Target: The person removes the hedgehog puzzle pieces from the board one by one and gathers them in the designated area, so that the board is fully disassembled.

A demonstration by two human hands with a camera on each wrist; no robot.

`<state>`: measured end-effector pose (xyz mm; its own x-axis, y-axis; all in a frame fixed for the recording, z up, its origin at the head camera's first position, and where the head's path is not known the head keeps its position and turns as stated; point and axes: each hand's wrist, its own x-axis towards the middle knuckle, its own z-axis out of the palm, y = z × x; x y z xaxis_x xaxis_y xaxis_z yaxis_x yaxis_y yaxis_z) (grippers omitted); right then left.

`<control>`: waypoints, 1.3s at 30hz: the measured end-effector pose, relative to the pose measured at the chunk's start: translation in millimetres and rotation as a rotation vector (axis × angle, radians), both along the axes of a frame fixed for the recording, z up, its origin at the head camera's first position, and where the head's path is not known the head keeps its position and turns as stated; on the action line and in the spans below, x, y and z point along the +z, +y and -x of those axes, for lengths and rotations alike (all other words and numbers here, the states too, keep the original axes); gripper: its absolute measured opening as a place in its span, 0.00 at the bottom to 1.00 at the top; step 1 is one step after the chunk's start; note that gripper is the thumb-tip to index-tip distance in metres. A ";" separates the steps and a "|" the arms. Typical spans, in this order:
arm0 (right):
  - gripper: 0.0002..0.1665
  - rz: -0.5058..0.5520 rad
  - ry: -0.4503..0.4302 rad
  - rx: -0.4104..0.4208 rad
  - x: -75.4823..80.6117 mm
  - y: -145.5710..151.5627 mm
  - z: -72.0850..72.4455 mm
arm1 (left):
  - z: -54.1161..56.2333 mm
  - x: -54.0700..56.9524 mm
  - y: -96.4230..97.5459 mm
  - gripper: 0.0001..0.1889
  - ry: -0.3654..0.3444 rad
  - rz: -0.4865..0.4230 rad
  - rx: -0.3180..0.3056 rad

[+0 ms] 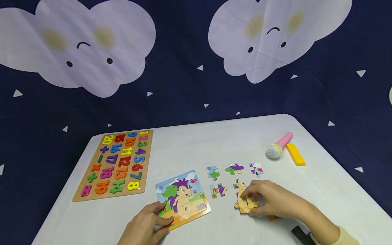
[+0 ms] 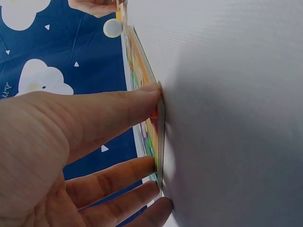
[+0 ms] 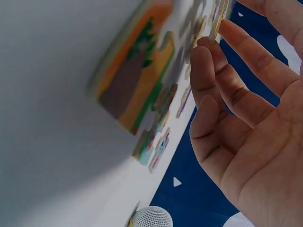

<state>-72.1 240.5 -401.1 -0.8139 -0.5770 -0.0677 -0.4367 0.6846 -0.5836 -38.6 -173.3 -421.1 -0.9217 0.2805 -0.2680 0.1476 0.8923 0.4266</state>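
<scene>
A square hedgehog picture puzzle board (image 1: 196,195) lies on the white table at the middle left. My left hand (image 1: 147,224) rests at its near left corner, the thumb on the near edge and the fingers spread along the left side. Further right, my right hand (image 1: 269,199) pinches a puzzle piece (image 3: 218,23), seen edge-on between thumb and fingertips in the right wrist view. Tan hedgehog body pieces (image 1: 245,205) lie under and beside those fingers. An orange and grey corner piece (image 3: 137,71) lies below the right hand, mostly hidden in the head view.
Several loose pieces, among them a green leaf piece (image 1: 213,173) and a purple-spined piece (image 1: 235,168), lie between and beyond the hands. A wooden number board (image 1: 114,166) is at the left. A pink toy microphone (image 1: 280,146) and a yellow block (image 1: 295,154) lie at the right.
</scene>
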 end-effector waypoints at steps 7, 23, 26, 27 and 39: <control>0.22 -0.018 -0.035 0.007 -2.2 3.0 -1.1 | -0.2 0.2 1.3 0.16 -0.005 0.017 0.014; 0.22 -0.046 0.023 0.021 -4.3 3.1 -6.3 | 0.2 0.8 1.4 0.16 -0.009 0.008 0.003; 0.22 -0.064 0.044 0.014 -4.6 2.0 -8.0 | -0.2 0.6 1.3 0.16 -0.003 0.010 0.002; 0.22 -0.070 0.051 0.012 -4.7 1.6 -8.4 | -0.2 0.6 1.2 0.16 -0.001 0.011 0.001; 0.24 -0.105 0.079 0.011 -4.9 -1.0 -10.1 | 0.5 1.5 0.1 0.16 0.008 -0.013 -0.038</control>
<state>-62.0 239.5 -406.0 -0.8129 -0.5789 -0.0642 -0.4863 0.7352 -0.4723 -39.0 -173.2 -419.6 -0.9124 0.3186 -0.2569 0.1843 0.8803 0.4372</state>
